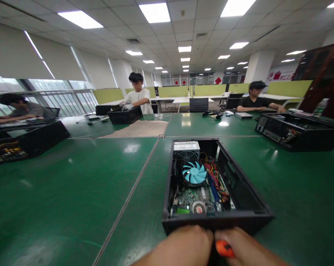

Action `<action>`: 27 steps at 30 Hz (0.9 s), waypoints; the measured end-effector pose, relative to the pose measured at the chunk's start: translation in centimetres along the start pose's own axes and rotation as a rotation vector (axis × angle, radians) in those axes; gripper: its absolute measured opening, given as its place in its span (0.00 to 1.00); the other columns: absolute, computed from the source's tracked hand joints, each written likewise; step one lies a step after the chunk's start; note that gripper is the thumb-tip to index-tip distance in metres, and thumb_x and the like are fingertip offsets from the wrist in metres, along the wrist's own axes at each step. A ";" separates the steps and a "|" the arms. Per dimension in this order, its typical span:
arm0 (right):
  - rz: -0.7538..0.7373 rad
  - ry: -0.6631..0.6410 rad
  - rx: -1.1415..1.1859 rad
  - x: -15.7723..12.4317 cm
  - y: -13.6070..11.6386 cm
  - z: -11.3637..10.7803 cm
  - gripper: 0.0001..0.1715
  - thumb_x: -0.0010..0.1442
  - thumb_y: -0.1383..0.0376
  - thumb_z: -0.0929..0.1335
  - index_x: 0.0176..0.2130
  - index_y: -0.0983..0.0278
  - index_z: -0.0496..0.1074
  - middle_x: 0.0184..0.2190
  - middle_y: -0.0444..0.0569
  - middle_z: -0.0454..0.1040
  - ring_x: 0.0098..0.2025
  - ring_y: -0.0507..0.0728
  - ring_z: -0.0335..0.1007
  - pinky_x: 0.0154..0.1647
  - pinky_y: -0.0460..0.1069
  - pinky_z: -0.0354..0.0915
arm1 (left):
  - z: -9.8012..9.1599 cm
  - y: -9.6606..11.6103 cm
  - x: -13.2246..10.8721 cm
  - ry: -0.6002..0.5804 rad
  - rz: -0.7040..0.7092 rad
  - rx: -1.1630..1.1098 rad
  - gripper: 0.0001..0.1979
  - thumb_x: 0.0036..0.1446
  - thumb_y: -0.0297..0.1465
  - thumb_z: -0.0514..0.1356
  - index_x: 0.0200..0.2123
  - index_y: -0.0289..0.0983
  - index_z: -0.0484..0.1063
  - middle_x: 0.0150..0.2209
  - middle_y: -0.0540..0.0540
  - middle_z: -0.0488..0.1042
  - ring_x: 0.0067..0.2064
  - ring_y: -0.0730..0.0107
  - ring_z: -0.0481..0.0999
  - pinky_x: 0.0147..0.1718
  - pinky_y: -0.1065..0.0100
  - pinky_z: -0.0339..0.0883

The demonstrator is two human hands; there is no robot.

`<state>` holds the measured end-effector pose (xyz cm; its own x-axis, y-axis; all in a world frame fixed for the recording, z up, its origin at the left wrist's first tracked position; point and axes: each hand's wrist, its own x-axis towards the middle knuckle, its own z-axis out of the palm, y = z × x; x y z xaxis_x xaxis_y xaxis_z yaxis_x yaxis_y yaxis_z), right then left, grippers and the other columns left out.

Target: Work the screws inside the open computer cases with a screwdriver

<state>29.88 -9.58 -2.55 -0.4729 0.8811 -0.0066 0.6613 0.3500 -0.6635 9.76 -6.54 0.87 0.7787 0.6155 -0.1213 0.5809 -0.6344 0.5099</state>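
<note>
Directly at the person's twelve o'clock, a PC case (pixel 211 220) sits on the green table (pixel 72 199), the right hand (pixel 240 242) curled around an orange handle (pixel 224 248) by its near edge; the left hand (pixel 187 240) is bunched beside it, holding what I can't tell. Toward the case's eleven o'clock, the power unit (pixel 187 157) wears a white label (pixel 187 145) too small to read, and the wall sign (pixel 283 75) far off at one o'clock is illegible too.
</note>
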 end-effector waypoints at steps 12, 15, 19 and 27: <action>0.165 0.253 -0.218 3.4 2.0 1.3 0.21 0.57 0.68 0.66 0.51 0.57 0.69 0.41 0.47 0.80 0.44 0.60 0.77 0.43 0.50 0.65 | 0.0 -8.9 6.3 0.609 -0.182 0.101 0.15 0.60 0.26 0.57 0.51 0.36 0.68 0.39 0.47 0.75 0.38 0.66 0.75 0.42 0.61 0.69; 0.210 0.272 -0.223 3.2 2.4 1.5 0.19 0.59 0.52 0.68 0.47 0.58 0.69 0.37 0.48 0.80 0.40 0.63 0.77 0.39 0.51 0.64 | 0.7 -9.0 6.4 0.565 -0.146 0.085 0.08 0.60 0.29 0.61 0.44 0.36 0.72 0.32 0.50 0.73 0.34 0.68 0.73 0.38 0.62 0.69; 0.219 0.254 -0.228 3.7 2.5 1.4 0.23 0.58 0.45 0.67 0.45 0.57 0.68 0.35 0.48 0.80 0.39 0.63 0.77 0.38 0.52 0.61 | 1.0 -9.1 6.8 0.510 -0.131 0.072 0.06 0.62 0.32 0.61 0.40 0.35 0.73 0.31 0.50 0.73 0.33 0.69 0.73 0.37 0.62 0.69; 0.219 0.221 -0.259 3.9 2.2 1.1 0.20 0.61 0.44 0.65 0.40 0.57 0.70 0.33 0.46 0.79 0.37 0.62 0.77 0.35 0.51 0.56 | 1.0 -9.6 7.0 0.459 -0.144 0.065 0.07 0.62 0.33 0.61 0.41 0.35 0.74 0.32 0.50 0.74 0.34 0.68 0.73 0.38 0.61 0.70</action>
<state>28.88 -5.76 -4.85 -0.1867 0.9810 0.0527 0.8707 0.1901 -0.4535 9.87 3.35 -5.75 0.5127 0.8328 0.2089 0.7003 -0.5464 0.4595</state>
